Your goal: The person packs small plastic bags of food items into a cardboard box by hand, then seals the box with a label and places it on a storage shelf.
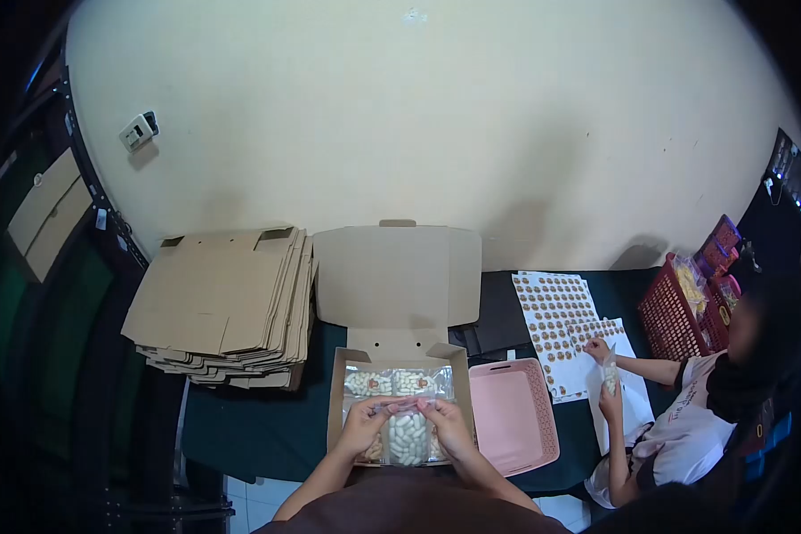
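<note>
Between my two hands hangs a clear plastic bag of whitish oblong pieces, held by its pinkish top edge. My left hand pinches the top edge on the left, and my right hand pinches it on the right. Below and around the bag stands an open cardboard box, its lid raised toward the wall. Packets of pale pieces lie inside along the back of the box. More packets with light orange pieces show partly beside the held bag; my hands and the bag hide the rest.
A tall stack of flattened cardboard boxes stands on the left. Right of my box sits a pink plastic basket, with sticker sheets behind it. A co-worker on the right holds a small packet near the sheets. A red basket holds packets.
</note>
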`<state>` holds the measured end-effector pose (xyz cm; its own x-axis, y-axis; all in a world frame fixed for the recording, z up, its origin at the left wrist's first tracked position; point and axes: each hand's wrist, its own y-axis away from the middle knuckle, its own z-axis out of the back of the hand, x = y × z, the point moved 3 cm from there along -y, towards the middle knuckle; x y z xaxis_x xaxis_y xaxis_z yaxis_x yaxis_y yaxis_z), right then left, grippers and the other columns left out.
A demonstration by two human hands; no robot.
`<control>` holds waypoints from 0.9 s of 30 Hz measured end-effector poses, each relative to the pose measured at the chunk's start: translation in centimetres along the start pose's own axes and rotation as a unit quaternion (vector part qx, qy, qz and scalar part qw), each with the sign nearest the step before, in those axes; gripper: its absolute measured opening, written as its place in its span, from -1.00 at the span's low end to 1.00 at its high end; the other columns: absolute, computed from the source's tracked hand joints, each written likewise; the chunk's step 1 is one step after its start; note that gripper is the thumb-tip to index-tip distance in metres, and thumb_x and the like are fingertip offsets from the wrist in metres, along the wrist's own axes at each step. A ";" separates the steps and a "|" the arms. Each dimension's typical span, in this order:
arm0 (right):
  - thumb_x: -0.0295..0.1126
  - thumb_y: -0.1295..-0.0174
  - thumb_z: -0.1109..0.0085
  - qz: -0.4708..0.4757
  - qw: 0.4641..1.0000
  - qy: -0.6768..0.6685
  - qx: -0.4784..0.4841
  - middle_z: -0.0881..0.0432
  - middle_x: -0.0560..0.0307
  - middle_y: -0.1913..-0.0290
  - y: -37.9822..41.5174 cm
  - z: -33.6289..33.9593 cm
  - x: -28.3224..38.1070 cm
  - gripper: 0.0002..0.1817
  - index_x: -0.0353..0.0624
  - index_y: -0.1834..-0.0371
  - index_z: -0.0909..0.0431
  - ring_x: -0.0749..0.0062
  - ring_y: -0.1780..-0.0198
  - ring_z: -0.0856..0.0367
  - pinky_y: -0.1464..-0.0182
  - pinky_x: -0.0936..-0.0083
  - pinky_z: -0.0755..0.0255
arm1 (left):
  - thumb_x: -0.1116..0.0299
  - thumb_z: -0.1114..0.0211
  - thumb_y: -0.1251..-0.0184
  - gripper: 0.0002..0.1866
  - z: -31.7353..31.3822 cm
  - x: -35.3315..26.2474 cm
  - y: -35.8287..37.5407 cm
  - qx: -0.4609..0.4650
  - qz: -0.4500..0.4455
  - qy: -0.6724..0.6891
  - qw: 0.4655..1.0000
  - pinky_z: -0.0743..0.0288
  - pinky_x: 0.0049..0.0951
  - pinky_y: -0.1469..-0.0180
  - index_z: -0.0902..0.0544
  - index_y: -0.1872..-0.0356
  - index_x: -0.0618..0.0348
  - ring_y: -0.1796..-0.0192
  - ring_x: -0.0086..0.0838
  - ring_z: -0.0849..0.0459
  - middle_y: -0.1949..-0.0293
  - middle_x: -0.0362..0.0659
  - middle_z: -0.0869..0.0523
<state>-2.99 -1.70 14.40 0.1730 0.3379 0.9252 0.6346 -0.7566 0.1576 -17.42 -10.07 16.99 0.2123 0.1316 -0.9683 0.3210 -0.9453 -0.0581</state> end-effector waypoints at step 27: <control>-0.18 -0.33 0.02 0.034 0.963 0.252 0.088 -0.48 0.17 0.43 1.0 0.2 3.1 -0.68 -0.12 0.03 -0.59 0.51 0.30 -0.42 0.16 0.55 -0.28 | 0.51 -0.29 -0.13 -0.81 3.4 -2.2 -0.3 0.028 -0.055 -0.236 0.970 -0.44 -0.48 -0.02 -0.70 0.20 0.20 0.11 -0.42 -0.64 0.24 -0.05 -0.72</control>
<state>-1.67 -1.35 17.37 -0.1403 -0.0585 0.9884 0.7606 -0.6454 0.0698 -21.09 -11.05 18.35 -0.2701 0.0941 -0.9582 0.2647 -0.9496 -0.1679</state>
